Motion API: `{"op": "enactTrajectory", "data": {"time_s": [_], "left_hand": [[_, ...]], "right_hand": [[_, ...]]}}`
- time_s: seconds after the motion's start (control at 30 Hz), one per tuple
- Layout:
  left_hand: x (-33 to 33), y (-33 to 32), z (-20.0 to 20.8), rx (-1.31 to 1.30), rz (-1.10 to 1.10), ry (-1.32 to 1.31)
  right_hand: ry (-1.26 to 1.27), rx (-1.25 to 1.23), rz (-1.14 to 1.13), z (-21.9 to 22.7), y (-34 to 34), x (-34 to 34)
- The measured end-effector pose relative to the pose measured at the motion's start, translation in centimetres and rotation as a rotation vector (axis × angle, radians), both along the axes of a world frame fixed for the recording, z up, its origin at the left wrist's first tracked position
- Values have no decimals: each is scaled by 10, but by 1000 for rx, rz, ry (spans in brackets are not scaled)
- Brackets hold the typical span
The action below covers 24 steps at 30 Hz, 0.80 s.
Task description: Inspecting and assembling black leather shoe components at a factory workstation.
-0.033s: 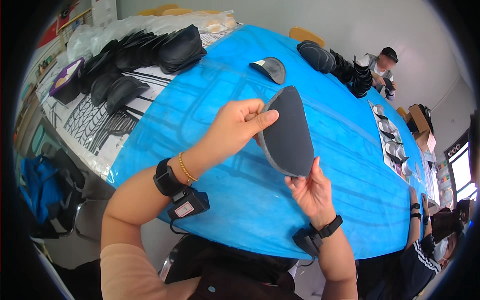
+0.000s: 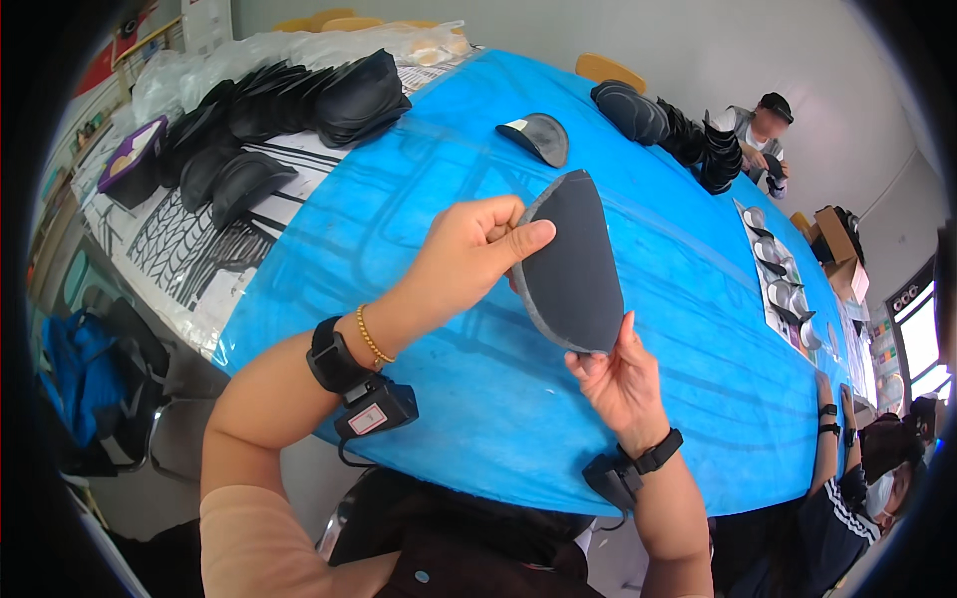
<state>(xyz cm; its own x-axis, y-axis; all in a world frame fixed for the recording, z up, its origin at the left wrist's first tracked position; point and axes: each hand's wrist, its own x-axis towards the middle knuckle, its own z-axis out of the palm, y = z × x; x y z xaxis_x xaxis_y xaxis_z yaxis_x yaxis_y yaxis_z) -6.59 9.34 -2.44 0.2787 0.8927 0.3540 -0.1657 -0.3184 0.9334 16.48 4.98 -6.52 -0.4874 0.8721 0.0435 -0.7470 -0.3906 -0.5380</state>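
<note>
A dark half-moon pad [image 2: 576, 267] with a grey rim stands nearly upright between my hands, above the blue-covered table [image 2: 429, 399]. My left hand [image 2: 488, 242] pinches its left edge, thumb on the flat dark face and fingers behind. At the lower tip, my right hand [image 2: 623, 387] grips the pad between thumb and fingers. Beyond it, a similar curved dark pad [image 2: 539, 140] with a pale patch at one end lies on the blue cover.
Stacked black pads [image 2: 364, 100] fill the table's far left, near a purple tub [image 2: 135, 159]. More stacked pads [image 2: 633, 112] stand far right, by a co-worker [image 2: 763, 135] holding a dark piece. Pale-and-black pieces [image 2: 788, 296] line a sheet at right. Another person's forearms [image 2: 827, 429] rest nearby.
</note>
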Motion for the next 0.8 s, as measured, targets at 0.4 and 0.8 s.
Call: {"op": "enactTrajectory", "data": {"time_s": [0.4, 0.8], "left_hand": [[10, -13, 3, 1003, 409, 498], [17, -21, -7, 1474, 148, 807]], "right_hand": [[-872, 237, -274, 9, -2, -9], [-663, 106, -255, 21, 0, 3]]}}
